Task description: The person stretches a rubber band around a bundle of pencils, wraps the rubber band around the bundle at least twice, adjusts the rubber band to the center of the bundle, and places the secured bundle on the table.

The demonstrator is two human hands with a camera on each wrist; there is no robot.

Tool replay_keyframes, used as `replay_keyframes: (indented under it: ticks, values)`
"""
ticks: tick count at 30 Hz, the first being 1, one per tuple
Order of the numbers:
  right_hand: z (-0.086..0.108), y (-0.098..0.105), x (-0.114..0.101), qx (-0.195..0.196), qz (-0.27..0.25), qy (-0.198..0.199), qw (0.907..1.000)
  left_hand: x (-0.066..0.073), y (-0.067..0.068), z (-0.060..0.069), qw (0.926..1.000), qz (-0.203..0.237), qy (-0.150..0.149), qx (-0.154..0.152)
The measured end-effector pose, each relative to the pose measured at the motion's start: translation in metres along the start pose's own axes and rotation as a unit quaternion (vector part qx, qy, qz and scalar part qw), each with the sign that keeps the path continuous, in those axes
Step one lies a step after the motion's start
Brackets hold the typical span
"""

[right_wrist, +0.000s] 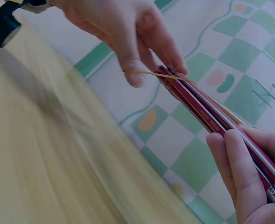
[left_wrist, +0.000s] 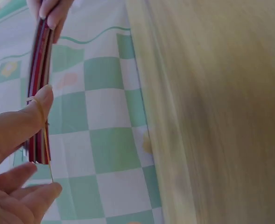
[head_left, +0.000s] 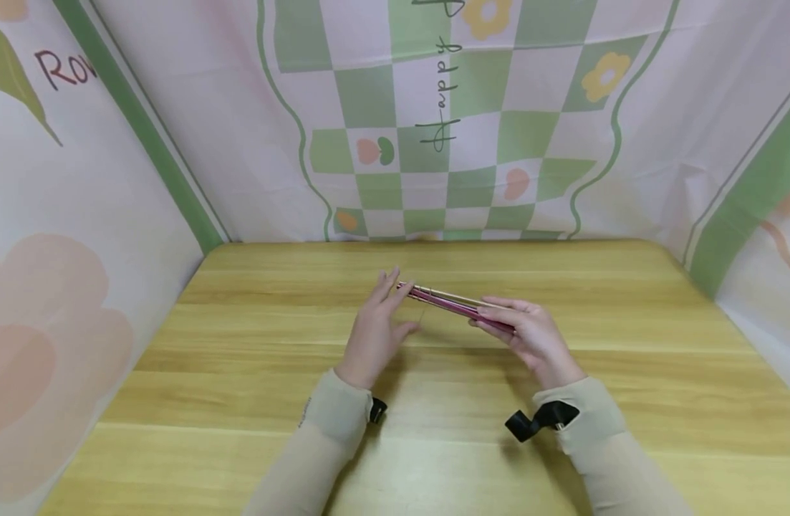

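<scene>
A bundle of pencils [head_left: 449, 305], dark red and striped, is held above the table by my right hand [head_left: 539, 342]. That hand grips the end where the metal ferrules [right_wrist: 273, 193] show in the right wrist view. My left hand [head_left: 372, 344] is at the other end of the bundle, its thumb held apart from the fingers. A thin yellowish rubber band [right_wrist: 153, 73] loops over the left thumb and stretches to the pencils. In the left wrist view the rubber band [left_wrist: 47, 140] also runs down to a left fingertip.
The wooden table [head_left: 240, 401] lies under both hands. Behind it hangs a checkered, flower-printed cloth [head_left: 423, 190], with more printed cloth [head_left: 111, 193] at the left side. A black strap [head_left: 539, 421] dangles from the right sleeve.
</scene>
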State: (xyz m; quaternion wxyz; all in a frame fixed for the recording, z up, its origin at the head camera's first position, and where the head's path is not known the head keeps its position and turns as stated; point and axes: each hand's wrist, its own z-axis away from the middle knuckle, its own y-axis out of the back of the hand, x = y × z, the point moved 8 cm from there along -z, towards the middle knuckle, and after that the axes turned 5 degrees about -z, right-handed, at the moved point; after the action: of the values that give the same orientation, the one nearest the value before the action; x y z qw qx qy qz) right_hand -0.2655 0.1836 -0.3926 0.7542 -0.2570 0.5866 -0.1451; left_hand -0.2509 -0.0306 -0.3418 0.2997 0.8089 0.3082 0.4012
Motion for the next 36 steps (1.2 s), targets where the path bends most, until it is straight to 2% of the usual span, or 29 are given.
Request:
replay_keyframes:
  ticks: [2, 4, 8, 10, 12, 14, 18, 21, 26, 36]
  values:
    - [0.0, 0.002, -0.001, -0.009, 0.014, -0.003, 0.9998, -0.001, -0.001, 0.0, 0.9999, 0.015, -0.005, -0.003]
    - [0.0, 0.003, -0.003, -0.02, 0.021, -0.004, 0.9996, -0.004, -0.003, 0.0, 0.999, 0.042, 0.003, -0.017]
    - [0.0, 0.005, -0.005, -0.033, 0.029, -0.012, 0.999, -0.014, -0.009, 0.0, 0.9909, 0.113, 0.046, -0.056]
    - [0.001, 0.006, -0.006, -0.037, 0.034, -0.018, 0.9986, -0.018, -0.011, 0.0, 0.9868, 0.137, 0.059, -0.062]
    - [0.001, 0.007, -0.006, -0.039, 0.038, -0.024, 0.9982, -0.021, -0.011, 0.0, 0.9839, 0.161, 0.057, -0.054]
    - [0.001, 0.008, -0.007, -0.042, 0.041, -0.028, 0.9979, -0.022, -0.011, 0.0, 0.9807, 0.188, 0.041, -0.034]
    - [0.002, 0.009, -0.009, -0.045, 0.046, -0.031, 0.9974, -0.023, -0.01, 0.001, 0.9693, 0.246, 0.013, 0.007]
    - [0.003, 0.009, -0.008, -0.045, 0.049, -0.033, 0.9972, -0.025, -0.011, 0.001, 0.962, 0.272, 0.015, 0.024]
    - [0.002, 0.009, -0.007, -0.041, 0.047, -0.039, 0.9973, -0.03, -0.012, 0.001, 0.9541, 0.296, 0.037, 0.031]
    - [0.003, 0.009, -0.007, -0.045, 0.054, -0.043, 0.9966, -0.033, -0.014, 0.002, 0.9453, 0.324, 0.031, 0.028]
